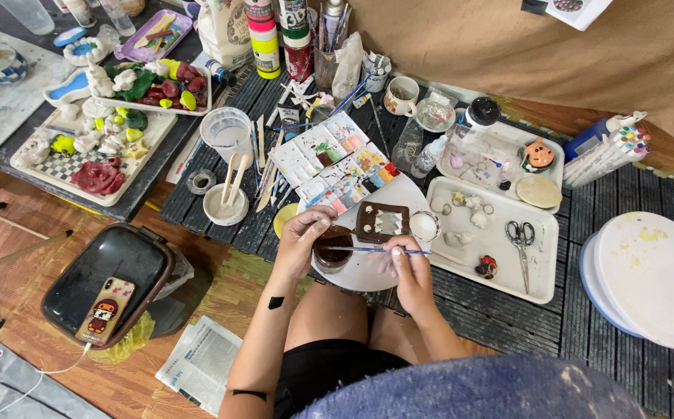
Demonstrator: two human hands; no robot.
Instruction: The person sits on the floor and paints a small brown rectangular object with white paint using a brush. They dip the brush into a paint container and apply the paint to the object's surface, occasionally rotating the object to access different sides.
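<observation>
The right hand (pixel 405 268) pinches a thin brush (pixel 374 250) near its back end. The brush lies flat and points left, across to the cup (pixel 332 248). Its tip sits over the brown paint in the cup. The left hand (pixel 303 231) curls round the cup's left side and grips it, tipped a bit, at the near edge of a round white board (pixel 368 273). So the cup is just left of the right hand, and the left hand is the one touching it. A brown and white tile (pixel 382 222) sits on the board just behind the brush. A tray (pixel 500 252) with scissors (pixel 520 235) is well off to the right.
</observation>
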